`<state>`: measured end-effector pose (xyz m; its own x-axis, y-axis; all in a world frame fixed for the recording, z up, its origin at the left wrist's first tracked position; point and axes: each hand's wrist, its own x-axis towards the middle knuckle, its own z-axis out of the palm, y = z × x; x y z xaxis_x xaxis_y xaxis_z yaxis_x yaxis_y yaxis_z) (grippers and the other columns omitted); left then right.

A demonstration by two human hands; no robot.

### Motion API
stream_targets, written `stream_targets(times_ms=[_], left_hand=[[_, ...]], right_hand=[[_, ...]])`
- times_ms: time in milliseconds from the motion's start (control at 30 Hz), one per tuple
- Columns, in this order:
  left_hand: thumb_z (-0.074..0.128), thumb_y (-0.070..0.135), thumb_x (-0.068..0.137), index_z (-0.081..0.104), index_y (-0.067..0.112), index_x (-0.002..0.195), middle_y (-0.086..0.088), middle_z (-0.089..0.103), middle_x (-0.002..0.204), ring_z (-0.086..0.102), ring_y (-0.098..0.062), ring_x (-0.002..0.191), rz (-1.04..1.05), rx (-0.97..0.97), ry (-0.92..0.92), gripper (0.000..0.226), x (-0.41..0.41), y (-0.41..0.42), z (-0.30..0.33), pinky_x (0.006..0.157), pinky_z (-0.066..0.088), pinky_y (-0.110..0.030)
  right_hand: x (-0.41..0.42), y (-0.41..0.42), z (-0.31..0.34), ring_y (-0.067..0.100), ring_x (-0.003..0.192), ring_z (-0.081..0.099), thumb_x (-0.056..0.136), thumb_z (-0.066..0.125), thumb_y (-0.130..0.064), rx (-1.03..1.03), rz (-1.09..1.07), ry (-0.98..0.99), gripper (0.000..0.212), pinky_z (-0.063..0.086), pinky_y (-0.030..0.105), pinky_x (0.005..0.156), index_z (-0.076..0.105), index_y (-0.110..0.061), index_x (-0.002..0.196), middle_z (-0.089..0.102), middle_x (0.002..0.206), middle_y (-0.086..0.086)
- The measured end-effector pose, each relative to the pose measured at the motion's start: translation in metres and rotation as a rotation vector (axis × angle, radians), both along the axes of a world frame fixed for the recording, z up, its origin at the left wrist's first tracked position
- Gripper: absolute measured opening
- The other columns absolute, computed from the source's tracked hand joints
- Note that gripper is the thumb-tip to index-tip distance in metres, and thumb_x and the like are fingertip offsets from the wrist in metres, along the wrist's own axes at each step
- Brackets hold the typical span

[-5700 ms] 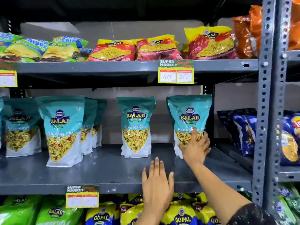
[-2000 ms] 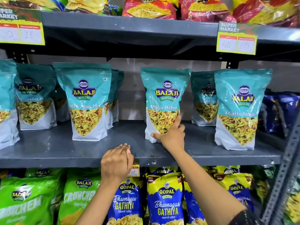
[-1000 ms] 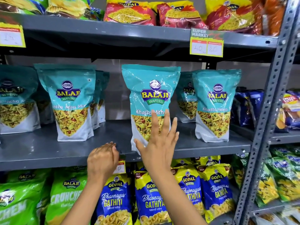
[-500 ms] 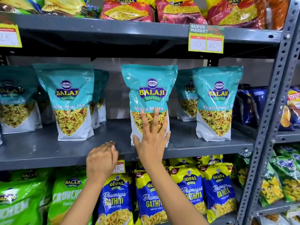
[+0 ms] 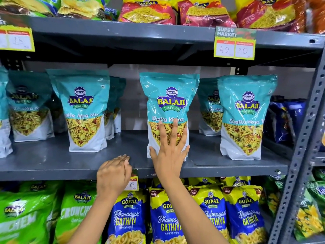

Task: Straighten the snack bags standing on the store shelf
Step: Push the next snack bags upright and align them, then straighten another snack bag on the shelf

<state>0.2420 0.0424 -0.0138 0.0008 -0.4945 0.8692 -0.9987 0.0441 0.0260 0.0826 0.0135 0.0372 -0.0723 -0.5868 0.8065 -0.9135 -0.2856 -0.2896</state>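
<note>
Several teal Balaji snack bags stand on the grey middle shelf [image 5: 52,161]. The middle Khatta Mitha bag [image 5: 169,95] stands upright near the front edge. My right hand [image 5: 169,155] lies flat on its lower front, fingers spread, thumb at the bag's left bottom corner. My left hand [image 5: 113,175] rests on the shelf's front lip with fingers curled, holding no bag. A right bag [image 5: 246,117] and a left Mung Mix bag [image 5: 82,110] stand upright, facing front. Another bag [image 5: 210,106] stands further back between the middle and right ones.
More teal bags [image 5: 26,110] stand at the far left. Red and yellow bags [image 5: 147,11] lie on the shelf above, which carries a price tag [image 5: 234,44]. Blue Gopal bags [image 5: 242,213] and green bags [image 5: 75,208] fill the shelf below. A grey upright post [image 5: 304,138] borders the right.
The middle bag has gone from overhanging the front edge to standing a little further back, with my right hand now flat on its lower front. My left hand has stayed on the lip.
</note>
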Motion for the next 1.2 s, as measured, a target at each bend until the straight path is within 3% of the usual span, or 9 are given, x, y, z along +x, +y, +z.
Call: stream_targets(times_ms=[100, 200, 533, 733, 900, 1033, 1133, 1200], left_hand=[[0.036, 0.024, 0.091, 0.077, 0.008, 0.087, -0.007, 0.075, 0.09, 0.072, -0.021, 0.081, -0.019, 0.024, -0.011, 0.044, 0.003, 0.0, 0.002, 0.072, 0.052, -0.032], [0.036, 0.026, 0.092, 0.077, 0.008, 0.089, -0.007, 0.075, 0.092, 0.072, -0.02, 0.084, -0.05, 0.033, -0.035, 0.045, 0.016, 0.005, 0.003, 0.074, 0.053, -0.032], [0.032, 0.032, 0.095, 0.076, 0.006, 0.09, -0.009, 0.075, 0.092, 0.072, -0.023, 0.085, 0.06, 0.042, -0.041, 0.051, 0.163, 0.033, 0.007, 0.074, 0.052, -0.032], [0.024, 0.036, 0.1, 0.076, 0.006, 0.088, -0.01, 0.075, 0.09, 0.072, -0.024, 0.082, 0.048, -0.051, -0.085, 0.062, 0.241, 0.037, 0.006, 0.083, 0.044, -0.034], [0.026, 0.031, 0.1, 0.076, 0.003, 0.086, -0.013, 0.074, 0.088, 0.072, -0.027, 0.078, 0.028, -0.19, -0.093, 0.058, 0.269, 0.032, -0.003, 0.082, 0.041, -0.034], [0.03, 0.029, 0.099, 0.076, 0.005, 0.086, -0.011, 0.074, 0.088, 0.072, -0.026, 0.077, 0.013, -0.244, -0.097, 0.053, 0.27, 0.026, -0.008, 0.074, 0.041, -0.035], [0.03, 0.029, 0.099, 0.075, 0.006, 0.084, -0.01, 0.074, 0.086, 0.072, -0.025, 0.078, -0.004, -0.288, -0.09, 0.053, 0.271, 0.023, -0.01, 0.072, 0.04, -0.034], [0.03, 0.028, 0.098, 0.075, 0.005, 0.083, -0.01, 0.074, 0.085, 0.072, -0.024, 0.078, -0.006, -0.295, -0.088, 0.053, 0.271, 0.024, -0.009, 0.072, 0.04, -0.034]], right_hand=[[0.002, -0.002, -0.003, 0.043, 0.145, 0.007, 0.075, 0.071, -0.049, -0.029, -0.014, -0.009, 0.097, 0.027, 0.076, 0.099, 0.013, -0.035, 0.152, 0.002, 0.163, 0.007], [0.015, 0.002, -0.003, 0.041, 0.146, 0.007, 0.075, 0.071, -0.051, -0.111, -0.001, -0.032, 0.097, 0.019, 0.07, 0.108, 0.014, -0.034, 0.152, 0.006, 0.162, 0.011], [0.136, 0.016, 0.035, 0.038, 0.146, 0.012, 0.08, 0.068, -0.048, -0.183, 0.152, -0.079, 0.089, 0.021, 0.057, 0.115, 0.018, -0.031, 0.151, 0.011, 0.162, 0.01], [0.226, 0.007, 0.036, 0.043, 0.144, 0.013, 0.071, 0.077, -0.047, -0.05, 0.221, -0.066, 0.104, 0.026, 0.059, 0.112, 0.013, -0.031, 0.151, 0.009, 0.162, 0.013], [0.278, -0.008, 0.035, 0.047, 0.144, -0.002, 0.068, 0.076, -0.054, 0.172, 0.213, -0.101, 0.117, 0.02, 0.071, 0.106, -0.007, -0.044, 0.149, -0.02, 0.159, 0.015], [0.29, -0.017, 0.032, 0.049, 0.14, 0.012, 0.07, 0.078, -0.049, 0.22, 0.153, -0.113, 0.118, 0.035, 0.067, 0.102, -0.012, -0.05, 0.146, -0.033, 0.151, 0.011], [0.291, -0.02, 0.028, 0.048, 0.123, 0.036, 0.068, 0.081, -0.042, 0.152, 0.134, -0.122, 0.113, 0.051, 0.053, 0.088, -0.001, -0.051, 0.146, -0.021, 0.155, 0.013], [0.292, -0.018, 0.025, 0.046, 0.116, 0.04, 0.067, 0.082, -0.037, 0.129, 0.12, -0.124, 0.111, 0.055, 0.051, 0.081, 0.006, -0.05, 0.146, -0.011, 0.158, 0.014]])
